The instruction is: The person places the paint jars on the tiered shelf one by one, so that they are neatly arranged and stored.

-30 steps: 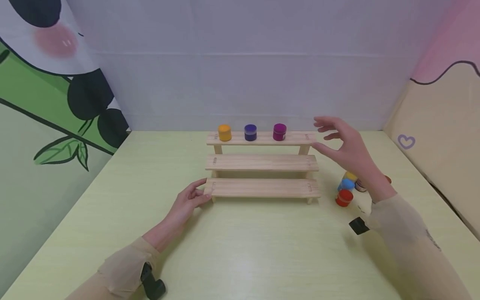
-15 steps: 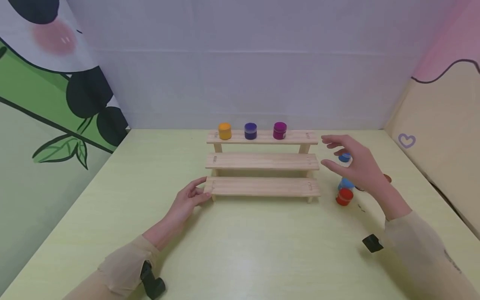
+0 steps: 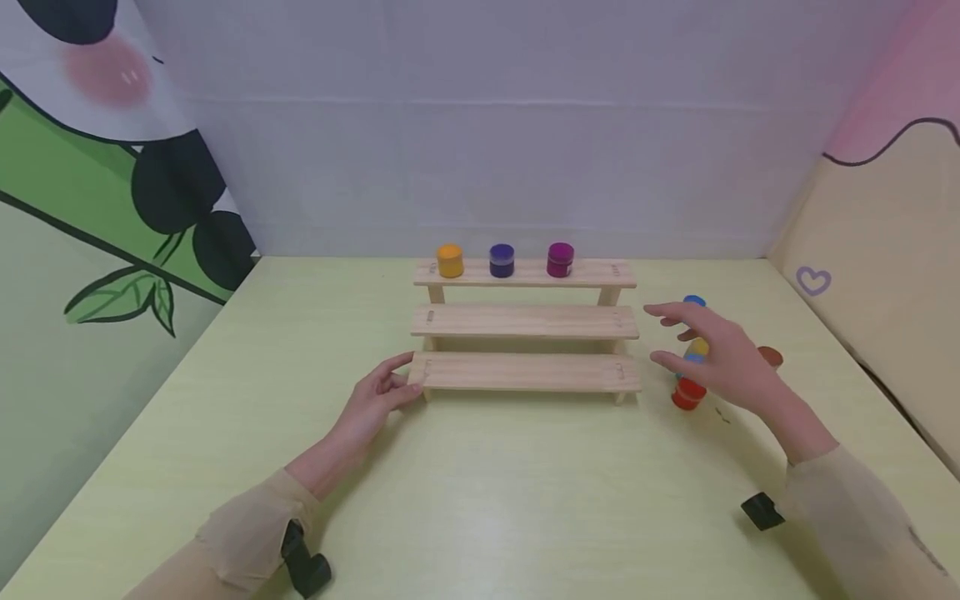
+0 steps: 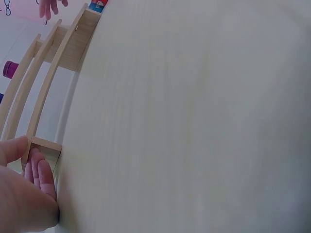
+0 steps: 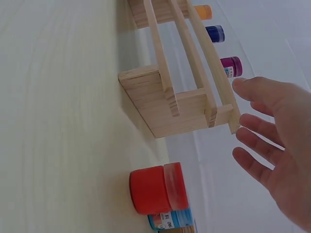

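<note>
Three-tier wooden rack [image 3: 525, 371] stands on the table [image 3: 480, 492], its lowest left end pinched in the left hand [image 3: 371, 408]; we advise a light, steady hold. The right hand [image 3: 723, 362], fingers [image 5: 262, 127] spread, holds nothing near the squat red jar [image 3: 687, 397]; we judge a grip round its cylindrical wall soundest. Planks [image 3: 525, 321]: pale, grained. Top tier [image 3: 531, 272], we note: orange jar [image 3: 450, 262], dark-blue jar [image 3: 502, 262], purple jar [image 3: 560, 262].
</note>
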Tool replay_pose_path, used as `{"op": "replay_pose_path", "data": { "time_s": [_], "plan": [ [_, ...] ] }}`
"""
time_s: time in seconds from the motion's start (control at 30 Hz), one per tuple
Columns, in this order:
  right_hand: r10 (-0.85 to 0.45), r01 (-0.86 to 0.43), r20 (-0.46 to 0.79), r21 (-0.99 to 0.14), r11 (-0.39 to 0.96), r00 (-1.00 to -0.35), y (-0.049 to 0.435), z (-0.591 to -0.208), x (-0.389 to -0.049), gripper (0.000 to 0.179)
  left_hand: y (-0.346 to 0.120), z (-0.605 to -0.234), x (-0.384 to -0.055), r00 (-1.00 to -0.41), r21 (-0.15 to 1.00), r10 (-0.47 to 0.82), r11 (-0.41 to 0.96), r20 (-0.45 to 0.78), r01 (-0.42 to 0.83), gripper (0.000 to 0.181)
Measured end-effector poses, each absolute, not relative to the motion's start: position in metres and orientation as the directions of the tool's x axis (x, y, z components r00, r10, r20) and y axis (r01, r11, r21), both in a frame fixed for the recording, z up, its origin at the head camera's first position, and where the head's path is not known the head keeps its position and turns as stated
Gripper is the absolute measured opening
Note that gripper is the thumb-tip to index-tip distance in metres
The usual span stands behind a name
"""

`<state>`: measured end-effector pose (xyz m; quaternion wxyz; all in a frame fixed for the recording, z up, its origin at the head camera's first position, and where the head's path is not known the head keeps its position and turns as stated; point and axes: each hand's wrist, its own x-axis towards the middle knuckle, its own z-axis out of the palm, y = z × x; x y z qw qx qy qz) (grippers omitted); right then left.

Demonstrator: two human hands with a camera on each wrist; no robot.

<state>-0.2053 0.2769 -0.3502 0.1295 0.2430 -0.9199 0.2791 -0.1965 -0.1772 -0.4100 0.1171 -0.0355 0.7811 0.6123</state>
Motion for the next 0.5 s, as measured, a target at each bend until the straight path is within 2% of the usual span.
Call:
{"op": "replay_pose_path", "data": {
  "time_s": [0.13,0.5],
  "plan": [
    [-0.388,-0.493,0.311,-0.431,0.756,-0.868,0.282,-0.355,-0.201,0.061,-0.177,-0.411,-0.198,-0.969,0.95,0.091,0.239,-0.228,-0.201,0.06],
    [-0.435,-0.513,0.274,-0.401,0.759,-0.858,0.303,-0.373,-0.193,0.057,-0.177,-0.411,-0.197,-0.969,0.947,0.09,0.253,-0.229,-0.2,0.061]
  ]
}}
